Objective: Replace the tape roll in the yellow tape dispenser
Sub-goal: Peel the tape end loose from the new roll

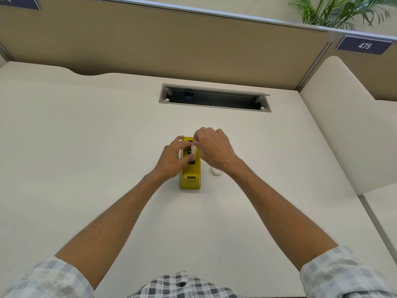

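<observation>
Because both hands crowd over the far half of the yellow tape dispenser (190,168), much of its roll cradle is hidden, and only a dark hub and a sliver of the white tape roll (193,152) show between the fingers. The left hand (174,159) reaches in from the dispenser's left side; its grip is closed on the tape roll, thumb tip pressed on the roll's near rim and fingers curled over the far side. The right hand (211,146) comes from the right with its back to the camera, so its fingertips are mostly hidden; thumb and forefinger appear to pinch something at the top of the roll, but whether it is the roll's edge or a loose tape end cannot be made out. The dispenser stands near the middle of the tabletop (86,147), its cutter end pointing toward the near edge. A second white roll (216,171), partly covered by the right wrist, lies flat just to the dispenser's right. Toward the far edge sits an open cable tray (214,97).
</observation>
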`<state>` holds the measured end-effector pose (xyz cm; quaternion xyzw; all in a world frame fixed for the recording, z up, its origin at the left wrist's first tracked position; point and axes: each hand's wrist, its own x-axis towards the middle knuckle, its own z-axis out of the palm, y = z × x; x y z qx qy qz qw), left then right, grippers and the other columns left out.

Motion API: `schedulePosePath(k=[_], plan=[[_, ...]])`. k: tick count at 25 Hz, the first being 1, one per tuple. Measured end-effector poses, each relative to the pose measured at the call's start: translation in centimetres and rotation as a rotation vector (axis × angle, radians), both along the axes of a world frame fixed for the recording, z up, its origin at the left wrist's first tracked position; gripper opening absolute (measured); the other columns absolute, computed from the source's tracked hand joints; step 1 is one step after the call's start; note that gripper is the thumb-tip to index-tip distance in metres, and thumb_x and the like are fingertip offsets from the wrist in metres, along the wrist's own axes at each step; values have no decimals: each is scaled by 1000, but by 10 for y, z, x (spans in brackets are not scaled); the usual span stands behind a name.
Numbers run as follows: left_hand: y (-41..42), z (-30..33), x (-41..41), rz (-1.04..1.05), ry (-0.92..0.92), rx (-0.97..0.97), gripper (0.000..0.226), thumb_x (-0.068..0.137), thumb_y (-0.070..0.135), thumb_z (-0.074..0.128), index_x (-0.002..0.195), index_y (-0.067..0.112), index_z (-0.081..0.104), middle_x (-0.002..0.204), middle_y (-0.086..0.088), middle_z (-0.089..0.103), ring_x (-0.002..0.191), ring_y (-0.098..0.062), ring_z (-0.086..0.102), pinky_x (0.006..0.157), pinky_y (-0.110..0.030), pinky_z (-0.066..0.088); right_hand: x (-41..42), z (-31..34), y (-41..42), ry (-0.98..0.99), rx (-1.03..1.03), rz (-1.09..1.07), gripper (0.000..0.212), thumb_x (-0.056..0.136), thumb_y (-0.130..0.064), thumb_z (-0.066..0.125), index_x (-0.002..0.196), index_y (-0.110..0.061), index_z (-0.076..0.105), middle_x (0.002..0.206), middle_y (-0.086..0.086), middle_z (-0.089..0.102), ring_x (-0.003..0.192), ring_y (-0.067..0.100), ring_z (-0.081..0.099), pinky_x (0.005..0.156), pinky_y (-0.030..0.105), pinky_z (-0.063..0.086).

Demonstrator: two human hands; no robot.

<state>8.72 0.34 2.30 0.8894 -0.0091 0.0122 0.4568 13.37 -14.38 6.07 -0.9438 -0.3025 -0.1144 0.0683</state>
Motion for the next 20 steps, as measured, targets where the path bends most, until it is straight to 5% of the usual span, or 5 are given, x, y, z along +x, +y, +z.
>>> schedulePosePath(k=[11, 20], plan=[[2, 2, -4, -14, -15, 39, 43, 86, 32, 68, 127, 22, 60, 149, -5, 42, 134, -23, 40, 105, -45, 41, 2, 3, 0, 40, -4, -1, 13, 96, -21, 55, 105, -13, 59, 101, 5, 65, 87, 20, 57, 78, 34, 43], [1, 3, -6, 28, -66, -80, 45, 76, 21, 79, 119, 20, 65, 125, 4, 63, 115, -11, 56, 96, -21, 41, 5, -7, 5, 178, 37, -52, 16, 98, -25, 47, 103, -14, 58, 100, 4, 65, 83, 22, 59, 77, 37, 43]])
